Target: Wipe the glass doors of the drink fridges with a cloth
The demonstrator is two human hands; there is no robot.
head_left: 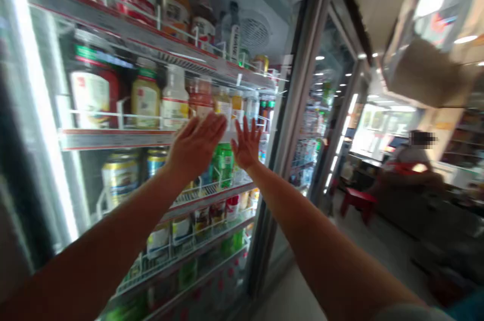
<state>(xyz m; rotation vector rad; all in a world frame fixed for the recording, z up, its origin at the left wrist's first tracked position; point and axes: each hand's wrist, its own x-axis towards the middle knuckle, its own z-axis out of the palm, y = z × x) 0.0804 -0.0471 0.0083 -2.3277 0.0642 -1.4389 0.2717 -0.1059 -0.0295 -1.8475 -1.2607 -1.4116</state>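
Note:
Both my arms stretch toward the lit shelves of a drinks fridge. My left hand (198, 143) has its fingers extended, in front of the middle shelf's front rail (113, 139); whether it touches the rail cannot be told. Beside it, my right hand (246, 144) is spread wide with nothing in it, near the fridge's right side. Bottles line the shelf behind them, among them a white-labelled bottle (175, 99), a yellow-green bottle (145, 94) and a large dark-red bottle (93, 86). Below stand green cans (224, 159) and a gold-and-white can (121, 177).
A metal door frame (297, 124) rises right of my hands, with another glass-fronted fridge (313, 114) beyond it. Farther right are a red stool (358, 202) on the floor and a blurred person (406, 159) near a dark counter. More bottles fill the top shelf (124, 28).

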